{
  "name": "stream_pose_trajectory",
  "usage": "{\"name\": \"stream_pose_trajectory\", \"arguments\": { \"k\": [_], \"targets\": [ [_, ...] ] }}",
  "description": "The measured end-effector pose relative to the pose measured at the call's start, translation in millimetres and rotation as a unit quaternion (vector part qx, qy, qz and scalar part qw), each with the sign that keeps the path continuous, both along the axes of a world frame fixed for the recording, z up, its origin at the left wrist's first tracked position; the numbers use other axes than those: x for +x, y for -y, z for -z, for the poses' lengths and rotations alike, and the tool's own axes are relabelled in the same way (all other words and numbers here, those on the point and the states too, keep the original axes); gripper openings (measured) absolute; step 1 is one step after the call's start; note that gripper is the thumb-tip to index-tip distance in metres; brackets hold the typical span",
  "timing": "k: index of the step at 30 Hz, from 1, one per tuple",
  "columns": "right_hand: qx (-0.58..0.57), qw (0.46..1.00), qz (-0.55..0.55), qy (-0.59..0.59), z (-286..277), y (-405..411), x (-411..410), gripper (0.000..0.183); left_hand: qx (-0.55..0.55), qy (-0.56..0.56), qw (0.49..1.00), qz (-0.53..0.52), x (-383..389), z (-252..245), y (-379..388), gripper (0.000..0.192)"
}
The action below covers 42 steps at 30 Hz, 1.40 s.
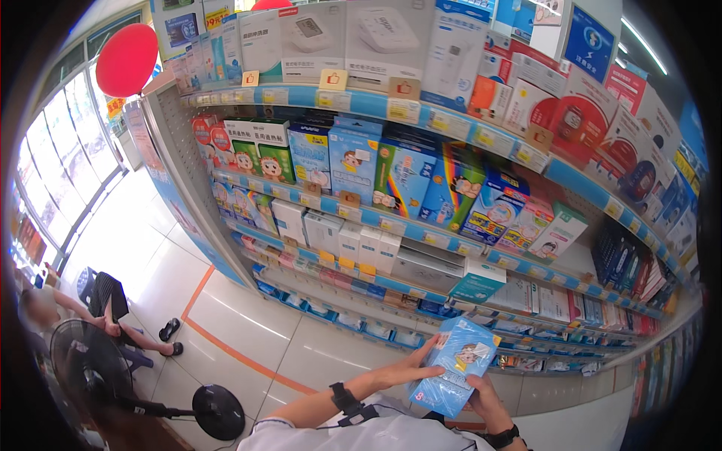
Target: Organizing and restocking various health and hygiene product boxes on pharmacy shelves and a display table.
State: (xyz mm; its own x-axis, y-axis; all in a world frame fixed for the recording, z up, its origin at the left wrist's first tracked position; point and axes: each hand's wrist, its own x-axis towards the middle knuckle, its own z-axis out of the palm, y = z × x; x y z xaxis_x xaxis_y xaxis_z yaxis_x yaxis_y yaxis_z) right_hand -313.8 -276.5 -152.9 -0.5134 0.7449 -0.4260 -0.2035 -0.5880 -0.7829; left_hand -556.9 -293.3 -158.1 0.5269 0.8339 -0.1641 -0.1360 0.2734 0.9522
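Observation:
In front of my body I hold a light blue carton (459,369) with both hands. It has a cartoon child on its front and appears wrapped in shiny clear film. My left hand (414,363) grips its left side, one finger lying across the front. Along the lower right edge, my right hand (486,397) holds it with the thumb on the face. Past the carton stands a stocked shop shelf. A similar light blue carton (354,163) stands on an upper tier, next to a green-and-blue carton (405,172). Lower down, a teal-and-white box (479,282) juts out over the shelf edge.
Blood pressure monitor boxes (383,42) line the top shelf (361,101). To the left, a red balloon (127,60) is at the shelf end. A black pedestal fan (93,366) and a seated person (110,307) are at the lower left. Orange tape (242,352) marks the tiled floor.

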Motion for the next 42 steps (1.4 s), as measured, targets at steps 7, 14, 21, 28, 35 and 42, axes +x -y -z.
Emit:
{"name": "stream_pose_trajectory", "arguments": {
  "k": [7, 14, 21, 28, 35, 42],
  "targets": [
    [0.035, 0.979, -0.167, 0.113, -3.9, -14.1, -80.8, 0.099, -0.111, 0.100, 0.984, -0.098, -71.0, 30.6, 36.8, 0.102],
    [-0.006, 0.959, -0.236, 0.157, -27.6, -15.0, -132.1, 0.102, -0.114, 0.176, 0.967, -0.143, -110.0, 54.7, 58.0, 0.088],
    [-0.128, 0.949, -0.179, 0.225, -4.2, -24.6, -123.0, 0.078, -0.220, 0.247, 0.935, -0.131, -111.2, 88.8, 73.1, 0.081],
    [0.066, 0.944, -0.147, 0.287, -15.4, -35.2, -127.1, 0.067, -0.193, 0.207, 0.953, -0.103, -109.2, 83.6, 71.9, 0.076],
    [0.046, 0.910, -0.239, 0.336, -31.2, -31.4, -143.4, 0.052, -0.194, 0.162, 0.965, -0.069, -106.7, 78.7, 68.3, 0.066],
    [0.184, 0.893, -0.206, 0.356, -19.3, -27.7, -130.7, 0.039, -0.201, 0.141, 0.969, -0.015, -97.2, 89.8, 64.0, 0.066]
  ]
}}
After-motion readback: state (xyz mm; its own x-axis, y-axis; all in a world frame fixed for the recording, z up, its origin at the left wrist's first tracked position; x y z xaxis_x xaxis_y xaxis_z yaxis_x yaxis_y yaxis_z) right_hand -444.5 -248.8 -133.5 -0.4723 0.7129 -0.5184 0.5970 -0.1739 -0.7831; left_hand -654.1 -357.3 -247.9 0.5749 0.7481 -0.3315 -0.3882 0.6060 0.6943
